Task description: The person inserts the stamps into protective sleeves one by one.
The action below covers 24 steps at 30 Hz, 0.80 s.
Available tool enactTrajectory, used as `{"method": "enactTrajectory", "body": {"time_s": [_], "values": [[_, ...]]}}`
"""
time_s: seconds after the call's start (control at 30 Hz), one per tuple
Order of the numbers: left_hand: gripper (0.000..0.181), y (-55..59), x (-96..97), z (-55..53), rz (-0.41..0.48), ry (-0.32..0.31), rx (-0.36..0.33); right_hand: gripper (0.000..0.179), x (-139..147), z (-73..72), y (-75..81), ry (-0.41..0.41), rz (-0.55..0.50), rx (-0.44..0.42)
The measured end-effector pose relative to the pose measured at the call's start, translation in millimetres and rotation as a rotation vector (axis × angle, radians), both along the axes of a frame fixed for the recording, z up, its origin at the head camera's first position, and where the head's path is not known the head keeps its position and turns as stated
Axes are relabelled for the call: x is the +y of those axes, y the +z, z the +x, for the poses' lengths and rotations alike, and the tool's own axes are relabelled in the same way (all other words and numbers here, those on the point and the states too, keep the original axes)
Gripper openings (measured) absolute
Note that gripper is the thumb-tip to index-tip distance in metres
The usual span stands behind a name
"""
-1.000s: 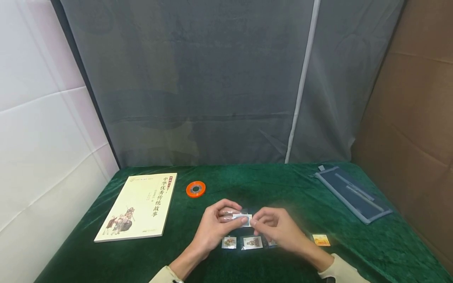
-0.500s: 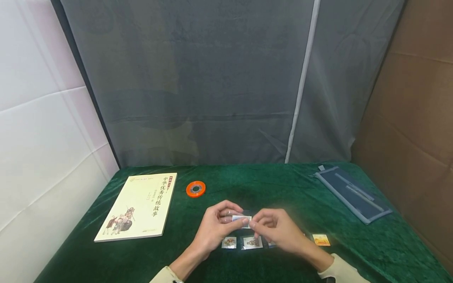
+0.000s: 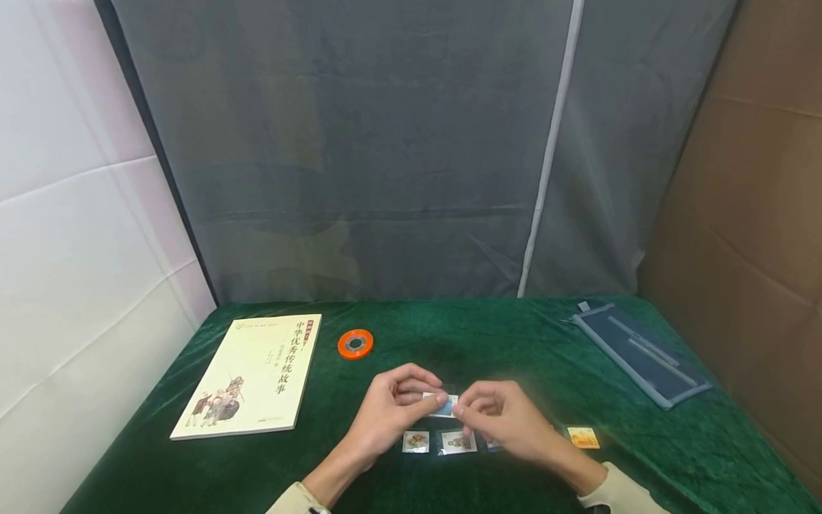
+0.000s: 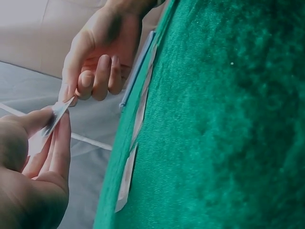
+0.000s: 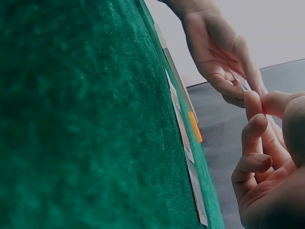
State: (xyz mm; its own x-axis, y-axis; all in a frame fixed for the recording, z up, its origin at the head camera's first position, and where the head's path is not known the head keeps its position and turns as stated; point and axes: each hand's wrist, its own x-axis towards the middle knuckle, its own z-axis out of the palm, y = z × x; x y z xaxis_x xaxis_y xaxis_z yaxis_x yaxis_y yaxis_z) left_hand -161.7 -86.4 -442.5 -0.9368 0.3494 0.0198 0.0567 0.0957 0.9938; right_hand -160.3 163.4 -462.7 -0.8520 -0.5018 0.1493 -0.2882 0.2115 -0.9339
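My left hand pinches a small stamp with a white border and a blue picture, its thumb lying over the left side. A clear plastic sleeve shows faintly around and behind the stamp. My right hand pinches the right edge between thumb and forefinger. In the left wrist view the stamp appears nearly edge-on, held up off the cloth between both hands. Below them lie a sleeved stamp and another sleeved stamp; a third, beside it, is mostly hidden by my right hand.
An orange-yellow stamp lies right of my right wrist. Farther off are an orange tape roll, a cream book at left and a dark blue zip pouch at right. Green cloth covers the table.
The held stamp has tilted slightly, and more of its blue picture shows now. Both hands stay almost in place with the same pinch.
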Motion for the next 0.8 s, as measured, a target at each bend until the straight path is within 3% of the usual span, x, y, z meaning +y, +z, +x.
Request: {"method": "enactTrajectory", "body": {"time_s": [0.2, 0.3, 0.43, 0.63, 0.8], "values": [[0.037, 3.9, -9.0, -0.2, -0.029, 0.025, 0.019, 0.016, -8.8, -2.7, 13.1, -0.043, 0.009, 0.001], [0.035, 3.5, -18.9, 1.4, -0.046, 0.037, 0.017, 0.022, -22.2, -8.0, 22.1, -0.045, 0.017, 0.064], [0.032, 1.3, -35.2, 7.3, -0.067, 0.069, 0.007, 0.021, -44.8, -15.8, 28.2, 0.03, 0.081, 0.165], [0.033, -5.0, -60.1, 14.9, -0.123, 0.11, 0.017, 0.017, -73.7, -23.6, 22.7, 0.1, 0.2, 0.178], [0.033, -8.8, -84.6, 19.8, -0.187, 0.062, -0.013, 0.014, -93.4, -27.1, 13.3, 0.15, 0.22, 0.133]]}}
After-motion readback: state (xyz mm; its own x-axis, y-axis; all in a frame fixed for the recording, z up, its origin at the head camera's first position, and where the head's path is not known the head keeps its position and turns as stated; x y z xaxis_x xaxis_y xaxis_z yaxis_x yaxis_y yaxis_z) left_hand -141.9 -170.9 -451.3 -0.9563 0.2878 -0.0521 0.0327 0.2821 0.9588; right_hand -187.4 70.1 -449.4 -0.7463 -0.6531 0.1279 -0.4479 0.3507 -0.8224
